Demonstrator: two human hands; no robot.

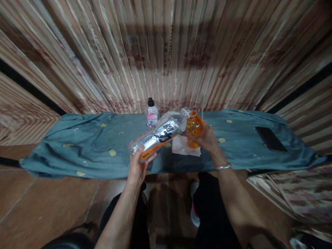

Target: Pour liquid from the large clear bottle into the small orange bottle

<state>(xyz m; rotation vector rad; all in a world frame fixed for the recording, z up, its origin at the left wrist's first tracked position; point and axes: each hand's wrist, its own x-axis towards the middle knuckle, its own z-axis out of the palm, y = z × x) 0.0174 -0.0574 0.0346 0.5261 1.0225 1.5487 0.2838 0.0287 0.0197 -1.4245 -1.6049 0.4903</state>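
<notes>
My left hand [138, 165] grips the base of a clear plastic bottle [158, 135] with a white, black and orange label. The bottle is tilted almost flat, its open neck touching the mouth of a small orange container [194, 127]. My right hand [206, 138] holds that orange container upright from its right side, just above a white tissue [181, 147] lying on the cloth. A silver bangle sits on my right wrist.
A blue-grey cloth [90, 145] with yellow dots covers a low surface. A small bottle with a black cap and pink label [151, 112] stands at the back by the striped curtain [166, 52]. A black phone [271, 139] lies at the right. Below is brown tiled floor [38, 207].
</notes>
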